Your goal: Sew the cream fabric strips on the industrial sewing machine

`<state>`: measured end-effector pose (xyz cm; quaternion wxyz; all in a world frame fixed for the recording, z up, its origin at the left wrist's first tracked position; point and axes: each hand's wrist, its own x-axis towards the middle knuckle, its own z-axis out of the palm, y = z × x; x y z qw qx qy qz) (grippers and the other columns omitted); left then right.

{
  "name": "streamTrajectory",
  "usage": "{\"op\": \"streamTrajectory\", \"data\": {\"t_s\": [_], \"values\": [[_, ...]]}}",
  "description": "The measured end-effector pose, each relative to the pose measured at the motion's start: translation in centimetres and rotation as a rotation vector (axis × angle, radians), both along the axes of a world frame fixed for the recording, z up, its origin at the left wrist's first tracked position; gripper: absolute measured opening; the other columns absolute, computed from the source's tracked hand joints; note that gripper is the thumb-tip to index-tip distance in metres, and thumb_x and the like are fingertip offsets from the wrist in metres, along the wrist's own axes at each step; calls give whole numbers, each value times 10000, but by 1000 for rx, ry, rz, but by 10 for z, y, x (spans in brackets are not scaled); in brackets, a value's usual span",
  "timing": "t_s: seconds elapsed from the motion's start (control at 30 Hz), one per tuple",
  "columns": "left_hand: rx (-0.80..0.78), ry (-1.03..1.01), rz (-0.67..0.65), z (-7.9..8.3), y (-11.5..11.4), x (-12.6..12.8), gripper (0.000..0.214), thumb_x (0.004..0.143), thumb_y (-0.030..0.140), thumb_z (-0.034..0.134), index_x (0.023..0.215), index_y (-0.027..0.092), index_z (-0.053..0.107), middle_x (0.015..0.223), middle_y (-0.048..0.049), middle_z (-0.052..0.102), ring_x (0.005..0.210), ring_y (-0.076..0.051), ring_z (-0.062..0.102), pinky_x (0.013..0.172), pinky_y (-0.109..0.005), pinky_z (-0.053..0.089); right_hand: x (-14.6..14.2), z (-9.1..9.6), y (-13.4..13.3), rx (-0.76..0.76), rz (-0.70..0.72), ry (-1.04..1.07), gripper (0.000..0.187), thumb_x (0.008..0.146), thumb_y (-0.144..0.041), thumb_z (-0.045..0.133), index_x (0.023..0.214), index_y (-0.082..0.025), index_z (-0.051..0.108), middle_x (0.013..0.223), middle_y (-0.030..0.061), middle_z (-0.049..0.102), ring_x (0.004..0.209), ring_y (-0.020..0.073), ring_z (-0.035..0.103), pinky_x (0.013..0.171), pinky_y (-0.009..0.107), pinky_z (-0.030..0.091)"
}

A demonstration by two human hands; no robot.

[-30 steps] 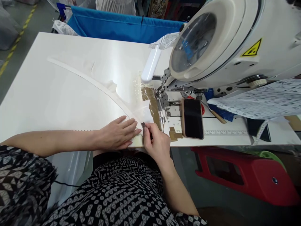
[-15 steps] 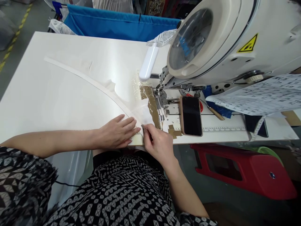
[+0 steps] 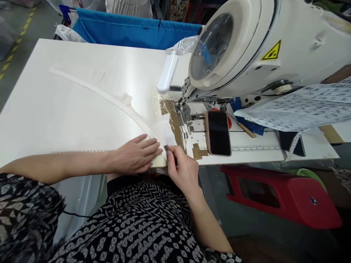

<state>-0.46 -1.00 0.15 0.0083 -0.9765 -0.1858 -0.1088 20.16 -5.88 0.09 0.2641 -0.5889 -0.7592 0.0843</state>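
My left hand [image 3: 137, 154] lies flat with fingers stretched on a white fabric piece [image 3: 82, 113] at the table's front edge. A curved white band [image 3: 109, 99] runs along that fabric from the far left toward the sewing machine's needle area [image 3: 183, 109]. My right hand [image 3: 182, 166] is pinched on a small dark metal tool [image 3: 166, 148] right beside my left fingertips, at the end of the band. The tool's tip touches the fabric edge.
A large white sewing machine [image 3: 260, 51] fills the right. A dark phone [image 3: 218, 133] lies on its bed, with brown tape patches [image 3: 197, 151] beside it. A blue bin [image 3: 131, 29] stands behind the table, a red case [image 3: 279, 197] below right. Printed paper [image 3: 301, 109] hangs at right.
Both hands stay at the same spot on the fabric edge. The view has shifted slightly, so everything sits a little further left.
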Motion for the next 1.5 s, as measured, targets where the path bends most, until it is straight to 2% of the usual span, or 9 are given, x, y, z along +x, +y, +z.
{"op": "streamTrajectory", "data": {"t_s": [0.33,0.53,0.7,0.8,0.93,1.2,1.3,1.4,1.5], "values": [[31,-10,-32,-2,0,0,448,959,299,406,1344,81,475,1316,-166,553,1249,-295,467,1036,-470,377,0,-1,8,-8,28,-62,192,944,-203,433,958,-177,622,669,9,674,574,171,624,541,253,340],[38,-12,-21,0,0,1,424,964,292,424,1334,94,487,1296,-150,570,1224,-285,494,1021,-460,388,10,8,0,-47,76,-118,204,920,-187,426,857,-193,620,604,-4,631,514,152,563,511,261,307],[38,-11,-34,1,0,0,425,967,298,422,1325,81,489,1300,-158,564,1227,-292,486,1018,-455,390,29,13,-15,-171,1,142,164,946,-265,452,906,-205,598,543,-57,553,416,118,474,463,231,351],[10,-4,-33,1,0,1,427,971,288,407,1337,80,474,1318,-159,548,1242,-285,467,1041,-451,374,27,11,-21,-80,-68,200,146,956,-262,467,976,-189,591,583,-42,590,450,130,532,486,235,403],[-24,7,-34,1,-2,1,430,981,252,372,1357,59,445,1342,-149,536,1254,-249,454,1079,-435,346,14,8,-21,3,-78,137,179,967,-233,451,1057,-166,591,731,26,702,551,160,636,522,249,434],[22,76,-28,10,-7,6,486,979,383,423,1376,104,451,1284,-160,563,1215,-289,481,1045,-484,372,16,11,-26,6,-78,100,184,975,-228,452,1071,-180,602,795,45,736,623,184,686,549,260,465],[71,138,27,15,-5,10,530,958,442,469,1350,86,478,1263,-186,563,1194,-321,493,1055,-541,349,16,15,-26,54,-74,119,186,971,-217,465,1094,-179,599,882,70,743,690,192,703,601,269,495],[91,139,88,13,-1,11,542,948,439,491,1339,64,481,1296,-209,535,1228,-339,468,1070,-557,324,14,16,-20,20,-65,180,189,971,-219,457,1101,-195,592,872,58,740,690,186,697,609,269,503],[35,81,79,8,2,9,518,956,390,477,1341,44,462,1324,-200,520,1250,-316,454,1078,-520,330,11,12,-8,-42,-58,208,197,974,-243,436,1087,-199,591,794,31,728,604,174,665,549,260,471]]}}
